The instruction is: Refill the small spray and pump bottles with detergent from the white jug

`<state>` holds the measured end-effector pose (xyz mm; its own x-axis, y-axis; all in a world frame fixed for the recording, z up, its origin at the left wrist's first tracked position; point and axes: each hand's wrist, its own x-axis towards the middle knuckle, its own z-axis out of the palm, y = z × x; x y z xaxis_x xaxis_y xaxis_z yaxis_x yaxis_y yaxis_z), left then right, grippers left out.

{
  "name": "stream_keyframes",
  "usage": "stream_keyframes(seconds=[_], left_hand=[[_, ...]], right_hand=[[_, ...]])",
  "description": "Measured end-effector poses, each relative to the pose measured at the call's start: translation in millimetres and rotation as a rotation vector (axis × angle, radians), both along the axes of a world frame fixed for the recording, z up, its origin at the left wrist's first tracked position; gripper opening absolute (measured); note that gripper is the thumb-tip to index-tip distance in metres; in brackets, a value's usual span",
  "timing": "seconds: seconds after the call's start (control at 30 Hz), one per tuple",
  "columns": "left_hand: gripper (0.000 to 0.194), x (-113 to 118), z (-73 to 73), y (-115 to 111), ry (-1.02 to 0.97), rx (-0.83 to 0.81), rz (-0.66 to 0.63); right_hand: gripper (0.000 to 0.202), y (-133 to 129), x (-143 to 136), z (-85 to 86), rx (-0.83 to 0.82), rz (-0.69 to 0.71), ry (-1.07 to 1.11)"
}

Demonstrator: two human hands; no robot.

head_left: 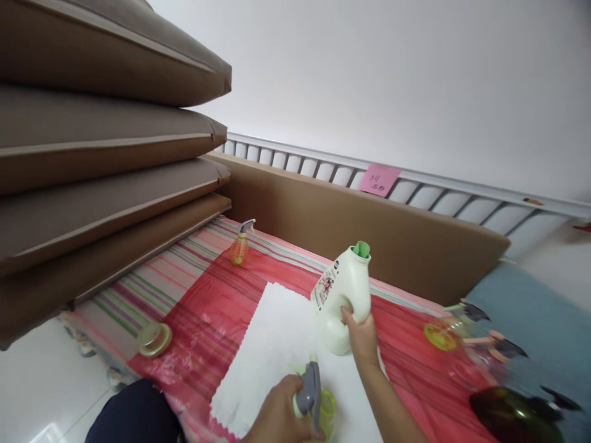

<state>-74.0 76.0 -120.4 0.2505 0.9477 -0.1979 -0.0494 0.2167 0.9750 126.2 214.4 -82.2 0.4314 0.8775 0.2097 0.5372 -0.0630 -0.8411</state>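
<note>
My right hand (362, 337) is closed round the handle of a pale green-white detergent jug (355, 289). The jug has a green spout in its open neck and a printed label, and it tilts slightly over a white cloth (258, 344) with a scalloped edge. Lower down, my left hand (289, 409) grips a spray bottle (310, 394) by its grey trigger head. Its yellowish clear body shows partly beside the fingers, and the lower part is cut off by the frame.
Another spray bottle (239, 247) stands at the back on the red plastic sheet (198, 314). A round lidded container (154, 339) lies at left. Several bottles, including a dark green pump bottle (512, 412), are at right. Stacked brown cushions (115, 135) rise at left; a white rail runs behind.
</note>
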Motion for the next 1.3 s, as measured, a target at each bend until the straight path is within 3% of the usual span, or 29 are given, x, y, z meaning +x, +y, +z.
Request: stream_keyframes(seconds=[0.17,0.33,0.43,0.5,0.63,0.9,1.0,1.1,1.2,1.3], left_hand=[[0.049,1,2.2,2,0.08,0.043,0.017],[0.06,3,-2.1,6,0.117,-0.007,0.002],[0.062,3,-2.0,7,0.132,-0.007,-0.015],[0.062,4,0.8,7,0.13,0.002,-0.029],[0.059,6,7.4,4,0.104,0.033,-0.036],[0.065,-3,16.2,-2,0.158,0.067,0.059],[0.063,-16,40.4,2,0.161,0.136,0.176],[0.055,-24,80.9,5,0.042,0.281,0.282],[0.05,-19,123.6,6,-0.102,0.38,0.24],[0.046,-4,153.2,7,-0.235,0.431,0.188]], right_hand=[[0.058,-27,13,0.9,0.06,0.096,0.022],[0.057,-105,10,-22.7,0.087,0.175,0.119],[0.053,-152,-9,-42.0,0.06,0.29,0.158],[0.062,-171,-25,-52.0,0.044,0.336,0.165],[0.078,-176,-53,-61.5,0.032,0.385,0.159],[0.07,-163,-69,-63.4,0.065,0.39,0.168],[0.075,-163,-68,-64.2,0.072,0.377,0.162],[0.075,-162,-67,-65.2,0.082,0.376,0.156],[0.075,-162,-67,-66.9,0.094,0.376,0.156],[0.076,-162,-67,-69.0,0.105,0.371,0.158]])
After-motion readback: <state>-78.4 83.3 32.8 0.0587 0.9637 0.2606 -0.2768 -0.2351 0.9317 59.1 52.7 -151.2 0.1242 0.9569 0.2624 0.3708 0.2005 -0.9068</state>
